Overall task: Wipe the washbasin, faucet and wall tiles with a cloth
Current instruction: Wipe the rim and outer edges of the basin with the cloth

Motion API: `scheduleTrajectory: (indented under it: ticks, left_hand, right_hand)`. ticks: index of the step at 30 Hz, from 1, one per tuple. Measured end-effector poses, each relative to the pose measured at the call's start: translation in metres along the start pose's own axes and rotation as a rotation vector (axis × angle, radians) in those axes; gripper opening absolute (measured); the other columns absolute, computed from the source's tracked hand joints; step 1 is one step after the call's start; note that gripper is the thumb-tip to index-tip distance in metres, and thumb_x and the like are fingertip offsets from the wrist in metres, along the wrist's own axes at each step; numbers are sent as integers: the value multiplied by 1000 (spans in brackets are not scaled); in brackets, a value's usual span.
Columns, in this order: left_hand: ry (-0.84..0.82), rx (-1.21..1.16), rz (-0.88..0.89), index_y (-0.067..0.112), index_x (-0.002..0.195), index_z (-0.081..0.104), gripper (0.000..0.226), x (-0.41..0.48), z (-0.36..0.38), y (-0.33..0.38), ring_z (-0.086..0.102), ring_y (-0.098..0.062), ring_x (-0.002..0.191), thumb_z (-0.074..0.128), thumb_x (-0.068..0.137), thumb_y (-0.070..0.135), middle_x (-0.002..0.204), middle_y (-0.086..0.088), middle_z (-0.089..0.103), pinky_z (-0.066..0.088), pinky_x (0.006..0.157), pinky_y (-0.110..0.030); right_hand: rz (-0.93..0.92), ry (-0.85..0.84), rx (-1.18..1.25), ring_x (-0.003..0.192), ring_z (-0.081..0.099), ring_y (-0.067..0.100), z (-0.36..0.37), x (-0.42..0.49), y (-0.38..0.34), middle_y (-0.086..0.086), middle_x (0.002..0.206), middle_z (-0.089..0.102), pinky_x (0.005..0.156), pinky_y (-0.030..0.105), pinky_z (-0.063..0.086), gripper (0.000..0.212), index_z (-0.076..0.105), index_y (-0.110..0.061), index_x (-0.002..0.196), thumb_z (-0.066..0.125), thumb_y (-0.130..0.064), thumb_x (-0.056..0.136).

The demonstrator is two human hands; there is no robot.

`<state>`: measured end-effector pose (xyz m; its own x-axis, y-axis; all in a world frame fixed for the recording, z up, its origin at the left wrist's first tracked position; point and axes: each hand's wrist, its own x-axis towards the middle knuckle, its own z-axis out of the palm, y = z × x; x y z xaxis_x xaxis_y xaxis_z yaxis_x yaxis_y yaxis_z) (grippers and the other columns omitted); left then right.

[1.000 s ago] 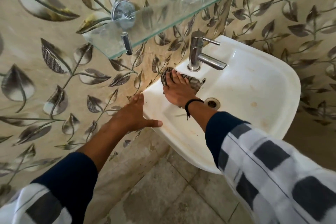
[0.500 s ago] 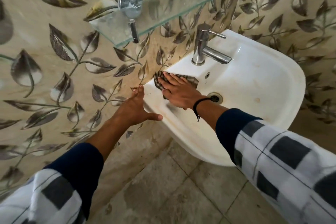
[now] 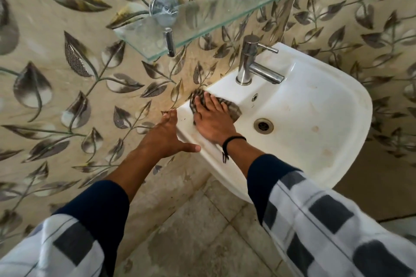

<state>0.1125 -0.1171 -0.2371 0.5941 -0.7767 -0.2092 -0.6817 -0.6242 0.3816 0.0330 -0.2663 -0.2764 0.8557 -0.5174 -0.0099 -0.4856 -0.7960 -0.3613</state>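
Right hand (image 3: pixel 211 120), fingers flat, presses the cloth (image 3: pixel 233 111) on the washbasin (image 3: pixel 225 85) rim beside the open, bracing left hand (image 3: pixel 165 136); firm overlapping strokes would serve best.

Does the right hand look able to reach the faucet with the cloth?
Probably yes: the right hand presses the cloth on the washbasin rim, and only bare rim lies between it and the faucet.

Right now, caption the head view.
Right hand presses striped cloth onto washbasin rim; left hand rests on its edge.
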Motion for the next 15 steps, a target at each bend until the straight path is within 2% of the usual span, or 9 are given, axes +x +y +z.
scheduleTrajectory:
  ticks: [3, 5, 9, 15]
  left_hand:
    - [-3, 23, 1, 18, 154, 0, 136, 1, 1, 1, 19, -19, 146, 77, 55, 70, 161, -1, 9, 28, 115, -39]
    - [-17, 52, -16, 17, 154, -1, 136, 2, 0, 1, 18, -20, 146, 76, 55, 71, 161, -2, 8, 27, 115, -39]
    - [-31, 49, -20, 19, 154, 3, 139, 3, -1, 2, 24, -23, 143, 76, 50, 73, 160, -4, 14, 31, 113, -43]
    - [-25, 31, -20, 14, 154, 1, 137, -2, -4, 5, 19, -22, 145, 79, 55, 68, 161, -4, 10, 24, 117, -38]
  right_hand:
    - [-151, -70, -39, 153, -4, 14, -7, -7, 16, -6, 167, -2, 122, 40, -4, 56, 10, -33, 159, 23, -40, 105]
    - [-153, -95, -80, 153, -4, 12, -17, 6, 32, -7, 167, -4, 122, 40, -3, 56, 8, -32, 159, 21, -41, 105]
    - [88, -56, -72, 153, -6, 16, -34, 42, 51, -2, 167, -8, 123, 40, -2, 58, 4, -23, 160, 17, -40, 106]
    - [303, -6, -10, 153, -10, 18, -30, 66, 40, 2, 166, -15, 123, 40, -2, 63, -4, -15, 159, 19, -39, 106]
